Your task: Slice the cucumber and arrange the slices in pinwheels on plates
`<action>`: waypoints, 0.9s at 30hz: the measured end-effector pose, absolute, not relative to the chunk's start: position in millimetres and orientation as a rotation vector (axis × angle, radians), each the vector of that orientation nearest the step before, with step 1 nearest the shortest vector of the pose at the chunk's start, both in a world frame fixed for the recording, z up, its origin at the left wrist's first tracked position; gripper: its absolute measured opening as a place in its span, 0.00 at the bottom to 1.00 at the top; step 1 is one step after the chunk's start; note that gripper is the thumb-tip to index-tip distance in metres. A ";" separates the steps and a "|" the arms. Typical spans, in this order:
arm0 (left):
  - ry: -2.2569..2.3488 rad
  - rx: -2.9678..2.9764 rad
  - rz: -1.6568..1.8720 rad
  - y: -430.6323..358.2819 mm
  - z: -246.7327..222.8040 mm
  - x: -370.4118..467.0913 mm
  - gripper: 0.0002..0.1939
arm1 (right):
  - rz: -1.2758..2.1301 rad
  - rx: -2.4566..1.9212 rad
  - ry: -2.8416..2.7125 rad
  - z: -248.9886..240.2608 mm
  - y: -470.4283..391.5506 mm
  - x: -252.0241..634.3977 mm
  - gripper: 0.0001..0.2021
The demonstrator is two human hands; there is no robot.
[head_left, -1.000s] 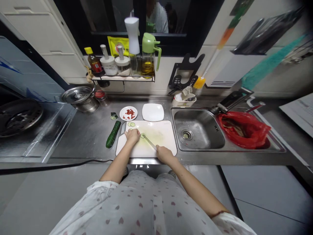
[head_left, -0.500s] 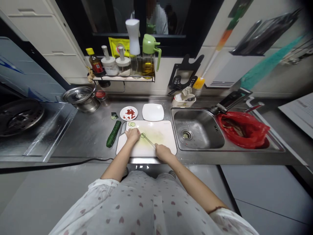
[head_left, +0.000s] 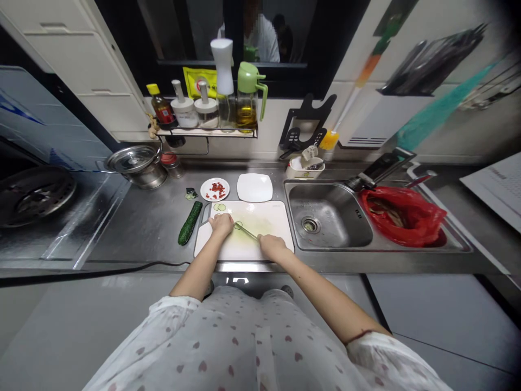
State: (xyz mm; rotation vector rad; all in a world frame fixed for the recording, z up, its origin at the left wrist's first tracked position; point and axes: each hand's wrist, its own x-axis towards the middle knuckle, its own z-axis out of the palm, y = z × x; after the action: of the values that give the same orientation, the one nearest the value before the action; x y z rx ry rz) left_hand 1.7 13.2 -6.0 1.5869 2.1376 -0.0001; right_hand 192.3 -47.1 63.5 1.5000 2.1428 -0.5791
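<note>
On the white cutting board [head_left: 260, 212], my right hand [head_left: 272, 247] is closed round the handle of a knife [head_left: 248, 233], whose blade points toward my left hand. My left hand [head_left: 222, 224] is closed beside the blade tip, its fingers bent over something too hidden to make out. A thin green ring of cucumber [head_left: 238, 225] shows at the blade tip. Two pale cucumber slices [head_left: 220, 207] lie at the board's upper left. A whole cucumber [head_left: 189, 223] rests on the steel counter left of the board.
Behind the board are a plate of chopped red pieces [head_left: 215, 189] and a square white plate [head_left: 254, 187]. The sink [head_left: 331, 214] and a red bag [head_left: 402, 217] are at the right. A lidded pot [head_left: 140, 167] stands back left, near a shelf of bottles.
The knife blade has tilted and now shows a narrower, darker edge. My right hand has moved up slightly; my left hand has stayed in nearly the same place.
</note>
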 end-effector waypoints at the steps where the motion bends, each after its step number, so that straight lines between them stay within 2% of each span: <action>1: 2.139 1.584 -0.003 13.4 -6.0 1.7 0.07 | -0.561 1.492 2.151 63.7 -46.1 192.4 0.20; 27: 2.147 1.587 -0.017 14.2 -6.1 1.9 0.07 | -0.272 1.362 2.311 83.7 -27.1 198.9 0.16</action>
State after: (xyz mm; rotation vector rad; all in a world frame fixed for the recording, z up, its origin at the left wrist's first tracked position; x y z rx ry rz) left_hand 1.9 14.2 -6.1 1.5868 2.1467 -0.0171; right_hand 198.9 -27.1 83.7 1.3621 2.3107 -0.2720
